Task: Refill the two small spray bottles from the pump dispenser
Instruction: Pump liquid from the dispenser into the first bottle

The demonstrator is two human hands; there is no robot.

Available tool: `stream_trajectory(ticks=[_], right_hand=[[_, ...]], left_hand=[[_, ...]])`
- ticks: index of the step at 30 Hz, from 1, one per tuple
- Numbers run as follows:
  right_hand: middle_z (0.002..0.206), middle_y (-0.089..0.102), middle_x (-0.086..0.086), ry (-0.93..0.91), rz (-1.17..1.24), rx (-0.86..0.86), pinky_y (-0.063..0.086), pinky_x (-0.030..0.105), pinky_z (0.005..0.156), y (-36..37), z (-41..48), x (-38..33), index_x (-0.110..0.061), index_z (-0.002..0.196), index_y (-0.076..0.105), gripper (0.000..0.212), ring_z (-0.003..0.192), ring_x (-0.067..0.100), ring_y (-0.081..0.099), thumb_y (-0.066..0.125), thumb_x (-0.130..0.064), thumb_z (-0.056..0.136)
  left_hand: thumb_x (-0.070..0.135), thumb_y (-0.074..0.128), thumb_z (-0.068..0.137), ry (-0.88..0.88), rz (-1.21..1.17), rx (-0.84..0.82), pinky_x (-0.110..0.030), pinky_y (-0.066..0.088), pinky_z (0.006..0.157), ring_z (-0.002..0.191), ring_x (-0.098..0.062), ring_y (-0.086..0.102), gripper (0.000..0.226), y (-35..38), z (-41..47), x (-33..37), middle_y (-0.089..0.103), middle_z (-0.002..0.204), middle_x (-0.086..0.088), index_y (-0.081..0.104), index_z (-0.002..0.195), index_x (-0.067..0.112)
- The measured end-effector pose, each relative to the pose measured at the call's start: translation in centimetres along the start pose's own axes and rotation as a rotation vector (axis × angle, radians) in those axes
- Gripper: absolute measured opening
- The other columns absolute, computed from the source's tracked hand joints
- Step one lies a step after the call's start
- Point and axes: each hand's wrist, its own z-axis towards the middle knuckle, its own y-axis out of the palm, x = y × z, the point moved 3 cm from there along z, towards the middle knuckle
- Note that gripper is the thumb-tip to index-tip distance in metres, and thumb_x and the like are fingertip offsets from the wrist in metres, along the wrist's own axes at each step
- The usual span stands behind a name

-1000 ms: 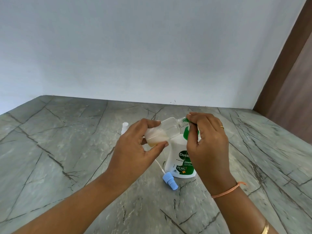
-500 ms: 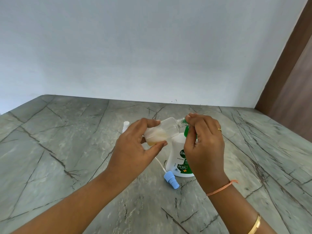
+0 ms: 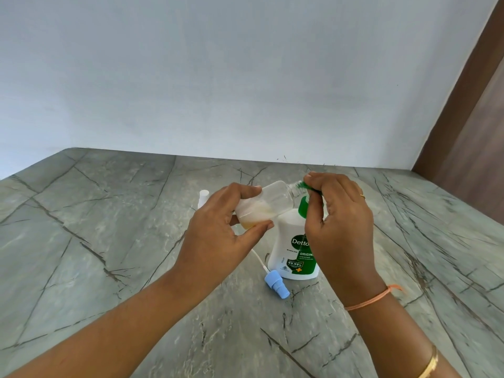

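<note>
My left hand (image 3: 218, 230) grips a small clear spray bottle (image 3: 272, 200), tilted on its side with its open neck at the green pump nozzle (image 3: 302, 185). Yellowish liquid lies in its lower end. My right hand (image 3: 338, 222) curls its fingers over the green pump head of the white Dettol dispenser (image 3: 293, 249), which stands on the grey stone counter (image 3: 109, 241). A blue spray cap (image 3: 276, 287) with a white dip tube lies on the counter in front of the dispenser. A second small bottle's white top (image 3: 203, 197) shows behind my left hand; its body is hidden.
A pale wall (image 3: 245, 77) closes off the back of the counter. A brown wooden panel (image 3: 471, 126) stands at the right.
My right hand and the pump head have shifted slightly; the bottle stays tilted at the nozzle with about the same liquid in it.
</note>
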Motion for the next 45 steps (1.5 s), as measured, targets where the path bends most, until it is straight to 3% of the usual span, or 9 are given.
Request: stream_trajectory(ticks=[13,24,33,39,45], right_hand=[[0.093,0.066,0.014,-0.025,-0.007,0.078,0.040,0.024,0.081,0.9,-1.0,0.0,0.002,0.092,0.066,0.025,0.092,0.021,0.052,0.043,-0.003,0.083],[0.090,0.067,0.009,0.026,0.020,-0.013,0.040,0.019,0.076,-0.4,0.4,-0.2,-0.002,0.091,0.067,0.016,0.085,0.028,0.062,0.055,0.002,0.081],[0.092,0.066,0.014,-0.031,0.011,0.091,0.038,0.021,0.083,0.1,-0.5,0.0,0.002,0.092,0.066,0.020,0.087,0.031,0.062,0.047,0.001,0.084],[0.094,0.065,0.015,-0.037,-0.014,0.075,0.035,0.018,0.087,0.8,-1.1,0.0,0.002,0.092,0.065,0.022,0.089,0.030,0.060,0.045,0.004,0.082],[0.094,0.066,0.012,0.003,0.007,0.022,0.036,0.019,0.080,-0.1,-0.4,-0.2,-0.001,0.094,0.065,0.021,0.087,0.030,0.060,0.046,-0.001,0.084]], left_hand=[[0.034,0.075,0.072,0.016,0.034,0.004,0.000,0.042,0.072,0.097,0.012,0.052,0.042,-0.2,0.1,-0.2,0.049,0.101,0.033,0.051,0.107,0.037],[0.033,0.075,0.072,0.029,0.009,0.012,-0.002,0.045,0.074,0.101,0.005,0.054,0.042,-0.3,0.2,0.4,0.050,0.104,0.032,0.052,0.107,0.038],[0.032,0.076,0.072,0.035,0.014,0.005,-0.002,0.045,0.074,0.099,0.006,0.054,0.043,-0.1,0.2,0.4,0.050,0.104,0.033,0.054,0.109,0.035],[0.031,0.075,0.072,0.022,0.025,-0.003,-0.002,0.044,0.074,0.098,0.008,0.054,0.041,-0.3,0.0,0.0,0.051,0.102,0.031,0.055,0.108,0.032],[0.033,0.075,0.072,0.015,0.009,0.001,-0.002,0.044,0.074,0.099,0.007,0.054,0.042,-0.2,0.1,0.3,0.050,0.103,0.033,0.054,0.108,0.035]])
